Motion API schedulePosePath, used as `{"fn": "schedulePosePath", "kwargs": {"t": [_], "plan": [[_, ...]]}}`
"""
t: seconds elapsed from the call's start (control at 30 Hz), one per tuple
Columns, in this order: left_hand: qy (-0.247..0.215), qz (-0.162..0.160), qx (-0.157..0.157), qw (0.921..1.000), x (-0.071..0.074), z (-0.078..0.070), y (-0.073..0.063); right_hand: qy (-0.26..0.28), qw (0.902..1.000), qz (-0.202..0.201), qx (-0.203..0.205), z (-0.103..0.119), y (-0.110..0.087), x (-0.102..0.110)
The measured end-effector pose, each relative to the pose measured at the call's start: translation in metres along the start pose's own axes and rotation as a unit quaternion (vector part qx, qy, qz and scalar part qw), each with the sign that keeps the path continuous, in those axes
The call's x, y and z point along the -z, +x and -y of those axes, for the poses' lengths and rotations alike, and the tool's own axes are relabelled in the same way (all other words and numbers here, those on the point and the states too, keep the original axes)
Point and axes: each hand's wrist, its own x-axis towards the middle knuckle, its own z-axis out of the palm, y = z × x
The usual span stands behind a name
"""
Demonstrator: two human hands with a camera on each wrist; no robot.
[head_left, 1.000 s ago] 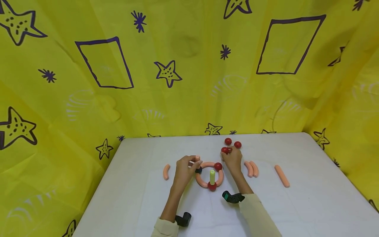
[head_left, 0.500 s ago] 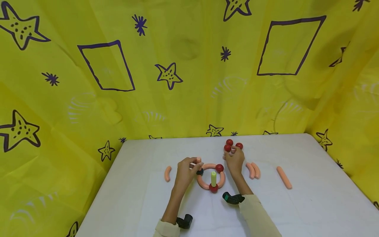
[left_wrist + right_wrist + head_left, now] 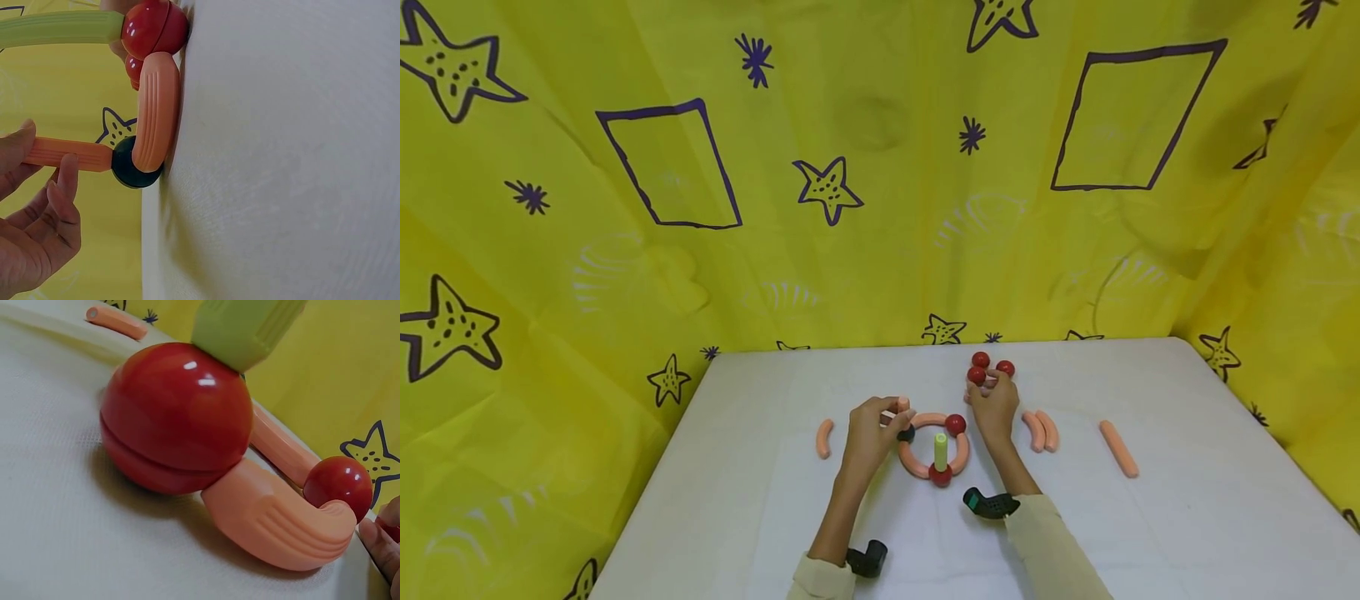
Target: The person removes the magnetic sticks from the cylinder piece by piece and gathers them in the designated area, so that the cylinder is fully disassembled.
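Note:
My left hand (image 3: pixel 870 429) pinches a short orange stick (image 3: pixel 69 154) between thumb and fingers. The stick stands up from a dark ball (image 3: pixel 132 167) in a ring of curved orange pieces (image 3: pixel 281 519) and red balls (image 3: pixel 956 425). A yellow-green stick (image 3: pixel 941 452) rises from the ring's near red ball (image 3: pixel 181 419). My right hand (image 3: pixel 995 406) is beyond the ring, its fingertips right at a red ball (image 3: pixel 976 375) in a group of three. In the right wrist view, red shows between its fingers at the edge; whether they grip the ball I cannot tell.
A curved orange piece (image 3: pixel 824 439) lies left of my left hand. Two more curved orange pieces (image 3: pixel 1041 432) lie side by side right of my right forearm, and a straight orange stick (image 3: pixel 1118 448) farther right. Yellow patterned sheeting (image 3: pixel 880 250) hangs behind the white table (image 3: pixel 730 500).
The red ball at my right fingertips has shifted slightly away from me, closer to the other two, and its fingers have drawn off to its right. My left hand keeps its pinch on the orange stick.

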Motion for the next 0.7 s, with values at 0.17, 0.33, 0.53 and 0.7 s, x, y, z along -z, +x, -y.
{"fn": "schedulePosePath", "kwargs": {"t": [0.17,0.33,0.53,0.7], "plan": [[0.005,0.000,-0.003,1.0000,0.000,0.000,0.000,-0.028,0.9996,-0.007,0.006,0.000,-0.002,-0.001],[0.007,0.001,0.004,1.0000,0.000,-0.001,0.000,-0.039,0.9992,-0.007,0.007,0.000,-0.004,0.001],[0.010,0.000,0.008,0.9999,0.000,-0.002,0.001,-0.044,0.9989,-0.008,0.010,0.002,-0.007,0.003],[0.014,0.001,0.006,0.9999,0.000,-0.001,0.000,-0.052,0.9983,-0.013,0.024,0.004,-0.013,0.006]]}}
